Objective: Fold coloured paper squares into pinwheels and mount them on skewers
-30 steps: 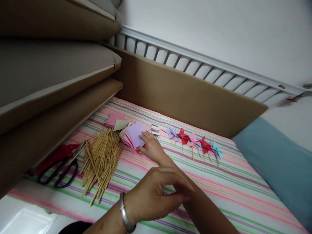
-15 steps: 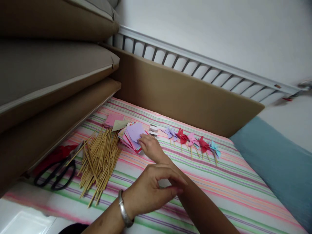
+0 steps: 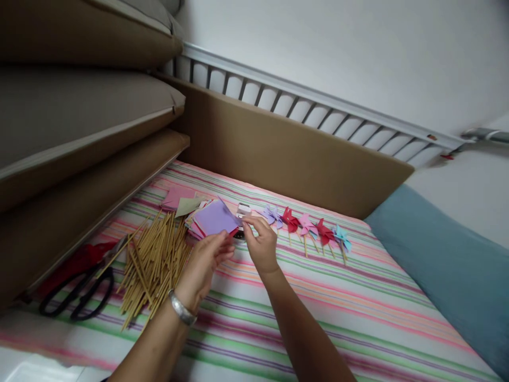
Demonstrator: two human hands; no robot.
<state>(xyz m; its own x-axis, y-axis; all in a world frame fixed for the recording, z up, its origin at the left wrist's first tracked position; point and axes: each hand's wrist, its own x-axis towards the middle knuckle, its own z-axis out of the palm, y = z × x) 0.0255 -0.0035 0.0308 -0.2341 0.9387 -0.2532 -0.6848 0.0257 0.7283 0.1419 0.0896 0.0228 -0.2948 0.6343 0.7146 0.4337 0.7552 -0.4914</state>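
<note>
- Right hand (image 3: pixel 262 246) pinches the purple paper (image 3: pixel 212 218), at eight o'clock from view centre.
- Left hand (image 3: pixel 203 265), earlier over the right forearm (image 3: pixel 303 329), now at the paper's six o'clock, fingers (image 3: pixel 226 249) loosely parted.

Paper sheets (image 3: pixel 213 219) lie between the sticks (image 3: pixel 155 260), left, and the pinwheels (image 3: pixel 306 225), right.

PLACE: seemingly a room in a home | SIGNS: white radiator (image 3: pixel 300 110) along a pale wall (image 3: pixel 338 42); piled grey-and-brown upholstered cushions (image 3: pixel 79 114); brightly striped cloth (image 3: pixel 397 318) beneath the work | USE: small handicraft spot, shown by paper pinwheels (image 3: pixel 306 225), a heap of wooden sticks (image 3: pixel 153 265), coloured paper squares (image 3: pixel 212 218)
</note>
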